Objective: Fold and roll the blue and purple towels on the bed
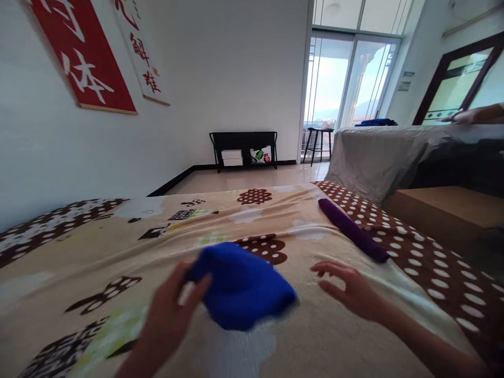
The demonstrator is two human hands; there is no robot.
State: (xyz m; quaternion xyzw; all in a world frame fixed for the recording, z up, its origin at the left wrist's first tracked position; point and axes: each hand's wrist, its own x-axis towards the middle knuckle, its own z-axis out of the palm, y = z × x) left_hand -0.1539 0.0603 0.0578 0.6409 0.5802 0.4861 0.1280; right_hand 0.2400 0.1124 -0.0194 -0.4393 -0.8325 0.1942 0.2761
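Observation:
My left hand (179, 294) pinches the left corner of a blue cloth (244, 286). The cloth is blurred by motion and bunched or folded, hanging just over a cream patterned blanket (307, 336). My right hand (346, 289) hovers above the blanket to the right of the cloth, apart from it, with fingers spread and nothing in them. Beyond that hand a dark purple rolled cloth (352, 230) lies slantwise near the blanket's brown dotted border.
A black rack (244, 143) holding a white box (232, 158) stands by the far wall. At right is a plastic-covered table (366, 157) with folded blue cloths (376, 122); another person's hand (472, 115) is over it. A cardboard box (444, 210) sits below, and a black stool (321, 137) stands near the glass doors.

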